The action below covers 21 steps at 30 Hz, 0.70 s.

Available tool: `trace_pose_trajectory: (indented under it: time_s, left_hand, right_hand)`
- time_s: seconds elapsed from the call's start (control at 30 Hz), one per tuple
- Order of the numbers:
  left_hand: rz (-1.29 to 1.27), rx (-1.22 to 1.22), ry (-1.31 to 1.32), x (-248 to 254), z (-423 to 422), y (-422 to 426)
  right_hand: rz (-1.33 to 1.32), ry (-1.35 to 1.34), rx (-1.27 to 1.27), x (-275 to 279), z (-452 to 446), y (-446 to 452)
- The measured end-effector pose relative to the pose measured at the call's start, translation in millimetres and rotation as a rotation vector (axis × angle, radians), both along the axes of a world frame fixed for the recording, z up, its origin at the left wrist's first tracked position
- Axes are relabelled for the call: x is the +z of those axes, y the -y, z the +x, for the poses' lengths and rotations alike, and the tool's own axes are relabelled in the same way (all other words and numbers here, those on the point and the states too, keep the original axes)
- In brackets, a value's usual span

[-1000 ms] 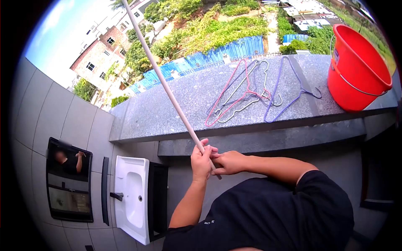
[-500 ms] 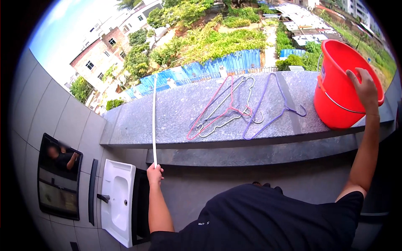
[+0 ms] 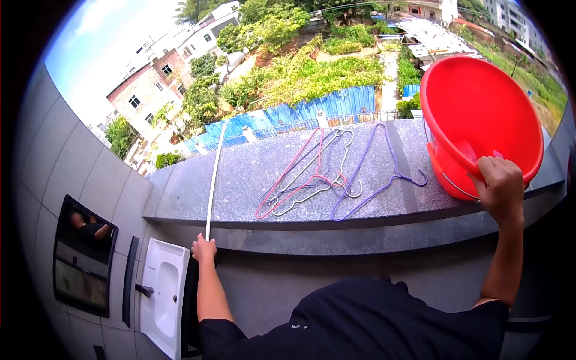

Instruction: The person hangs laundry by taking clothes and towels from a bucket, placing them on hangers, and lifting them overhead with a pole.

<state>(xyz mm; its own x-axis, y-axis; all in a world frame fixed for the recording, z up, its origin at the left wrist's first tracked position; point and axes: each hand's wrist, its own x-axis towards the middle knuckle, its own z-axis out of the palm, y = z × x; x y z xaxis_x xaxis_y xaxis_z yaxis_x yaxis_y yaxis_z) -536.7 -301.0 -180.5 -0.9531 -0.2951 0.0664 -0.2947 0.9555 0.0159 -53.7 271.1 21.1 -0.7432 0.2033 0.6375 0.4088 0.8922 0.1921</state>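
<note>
My left hand [image 3: 204, 247] is closed round the lower end of a long pale pole [image 3: 215, 177], which slants up across the stone ledge [image 3: 180, 192]. At the right, my right hand [image 3: 503, 183] grips the near rim of a red bucket [image 3: 486, 108]. The bucket leans toward me, so its inside shows. Between the hands lie several wire hangers: a pink hanger [image 3: 290, 168] overlapping a white hanger [image 3: 345, 150], and a purple hanger [image 3: 366, 197] nearest the bucket.
At the lower left a white sink [image 3: 162, 288] with a dark tap [image 3: 144, 290] stands by a tiled wall. A black-framed mirror [image 3: 84, 258] hangs there. Beyond the ledge are a blue fence [image 3: 300, 114], plants and buildings.
My hands have moved apart; the left alone keeps the pole, now lower and farther left. My right hand has reached over to the bucket, taken its rim and tipped it toward me.
</note>
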Motion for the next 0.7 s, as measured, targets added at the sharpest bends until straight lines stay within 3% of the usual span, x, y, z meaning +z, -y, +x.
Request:
trace_pose_trajectory:
  time_s: [0.1, 0.17, 0.23, 0.3, 0.43, 0.5, 0.6, 0.63, 0.7]
  left_hand:
    - [0.058, -0.342, -0.277, 0, -17, -36]
    - [0.237, -0.784, -0.414, 3, -35, -78]
    - [0.585, -0.936, -0.201, 63, 14, -170]
    - [0.467, -1.438, -0.479, 94, 60, -240]
    - [0.455, -1.992, -0.728, 132, 174, -339]
    - [0.336, -2.184, -0.822, 132, 217, -367]
    - [0.200, -2.337, -0.597, 133, 265, -399]
    - [0.229, -2.357, -0.737, 124, 269, -416]
    - [0.206, -2.417, -0.623, 119, 270, -421]
  right_hand:
    - [0.004, 0.019, 0.063, -3, 2, 21]
    - [-0.009, 0.023, 0.027, -14, 6, 31]
    - [-0.041, 0.026, 0.000, -16, 12, 43]
    - [-0.062, 0.053, -0.001, -22, 23, 51]
    - [-0.112, 0.112, 0.002, -43, 41, 69]
    - [-0.145, 0.144, -0.017, -53, 48, 77]
    - [-0.241, 0.167, 0.012, -55, 54, 87]
    - [-0.282, 0.174, 0.032, -54, 58, 89]
    - [-0.482, 0.266, -0.019, -32, 68, 85]
